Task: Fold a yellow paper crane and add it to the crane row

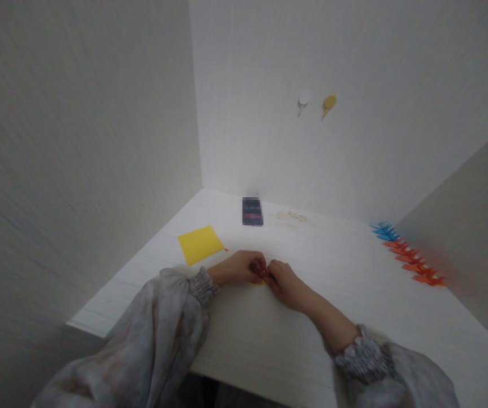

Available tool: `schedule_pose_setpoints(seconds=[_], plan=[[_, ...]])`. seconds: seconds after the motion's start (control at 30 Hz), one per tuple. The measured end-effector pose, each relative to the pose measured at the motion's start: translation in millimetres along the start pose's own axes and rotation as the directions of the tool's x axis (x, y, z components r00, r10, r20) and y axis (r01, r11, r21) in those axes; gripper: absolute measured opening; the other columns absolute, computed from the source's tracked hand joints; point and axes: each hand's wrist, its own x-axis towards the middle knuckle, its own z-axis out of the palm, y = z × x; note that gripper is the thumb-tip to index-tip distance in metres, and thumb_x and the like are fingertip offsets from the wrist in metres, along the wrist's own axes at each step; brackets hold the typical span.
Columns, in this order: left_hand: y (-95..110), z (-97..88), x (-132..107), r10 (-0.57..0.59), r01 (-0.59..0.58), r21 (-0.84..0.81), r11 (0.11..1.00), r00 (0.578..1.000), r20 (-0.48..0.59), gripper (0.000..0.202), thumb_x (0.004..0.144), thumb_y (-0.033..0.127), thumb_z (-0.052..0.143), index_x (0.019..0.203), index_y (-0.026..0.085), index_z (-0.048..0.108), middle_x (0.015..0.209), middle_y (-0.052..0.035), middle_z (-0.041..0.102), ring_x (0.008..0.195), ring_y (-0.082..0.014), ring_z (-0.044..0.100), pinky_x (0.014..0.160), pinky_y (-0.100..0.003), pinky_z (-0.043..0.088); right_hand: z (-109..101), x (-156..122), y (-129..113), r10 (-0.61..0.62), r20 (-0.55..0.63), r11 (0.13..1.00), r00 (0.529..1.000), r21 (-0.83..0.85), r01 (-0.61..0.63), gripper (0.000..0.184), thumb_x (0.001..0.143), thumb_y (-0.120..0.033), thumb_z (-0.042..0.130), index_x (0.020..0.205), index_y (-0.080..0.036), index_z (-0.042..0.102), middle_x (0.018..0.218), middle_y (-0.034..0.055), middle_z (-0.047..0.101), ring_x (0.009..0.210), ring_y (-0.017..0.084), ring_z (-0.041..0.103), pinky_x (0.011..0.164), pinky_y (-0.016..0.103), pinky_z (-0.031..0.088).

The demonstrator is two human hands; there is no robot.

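Note:
My left hand [246, 266] and my right hand [283, 281] meet over the middle of the white table, fingertips pinched close together. Between them a small piece of yellow paper [257, 283] shows only as a thin edge below the fingers; most of it is hidden. Both hands are closed on this paper. To the left of my left hand lies a flat yellow sheet of paper [201, 245], with a tiny orange-red scrap [226, 249] at its right corner.
A dark, blurred-out rectangular object [252, 211] lies near the back wall. Along the table's right side runs a row of folded paper figures, blue [385, 231] then orange [414, 262]. Two hooks, white [304, 98] and yellow [329, 102], are on the wall. Panels enclose the table [261, 345].

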Motion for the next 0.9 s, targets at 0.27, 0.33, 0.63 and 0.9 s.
schedule_pose_setpoints(seconds=[0.27,0.33,0.63,0.9], plan=[[-0.6,0.2,1.3,0.007,-0.007,-0.013,1.0,1.0,0.0,0.025,0.057,0.012,0.063,0.079,0.014,0.051,0.071,0.0001,0.058,0.065,-0.0097,0.054,0.061,-0.022,0.043,4.6,0.1,0.0,0.024,-0.006,1.0,1.0,-0.02,-0.024,0.011,0.081,-0.018,0.04,0.081,-0.014,0.05,0.082,0.0064,0.052,0.076,0.016,0.047,0.068,0.027,0.032],[-0.3,0.5,1.3,0.004,-0.004,0.007,1.0,1.0,-0.005,0.025,0.058,0.013,0.063,0.079,0.014,0.051,0.071,-0.0001,0.059,0.066,-0.01,0.055,0.062,-0.023,0.043,4.8,-0.1,-0.4,0.033,-0.001,0.999,0.999,-0.024,-0.033,0.011,0.081,-0.018,0.04,0.081,-0.014,0.05,0.083,0.0065,0.052,0.076,0.016,0.047,0.068,0.027,0.032],[-1.3,1.3,0.2,0.028,-0.027,0.063,0.998,1.0,-0.011,0.026,0.058,0.014,0.063,0.081,0.015,0.051,0.072,-0.0001,0.059,0.066,-0.0108,0.054,0.06,-0.023,0.043,8.3,0.6,2.5,0.071,0.005,0.997,0.997,-0.023,-0.071,0.008,0.08,-0.017,0.041,0.082,-0.015,0.049,0.083,0.0053,0.051,0.075,0.016,0.046,0.066,0.027,0.03],[4.1,1.8,-1.5,0.025,-0.025,0.049,0.998,1.0,0.001,0.026,0.059,0.011,0.061,0.083,0.014,0.051,0.074,-0.0011,0.06,0.067,-0.0106,0.055,0.061,-0.023,0.043,7.1,2.8,-1.3,0.118,-0.023,0.992,0.993,0.041,-0.117,0.004,0.078,-0.014,0.043,0.077,-0.016,0.047,0.078,0.0045,0.053,0.072,0.015,0.047,0.063,0.025,0.031]])
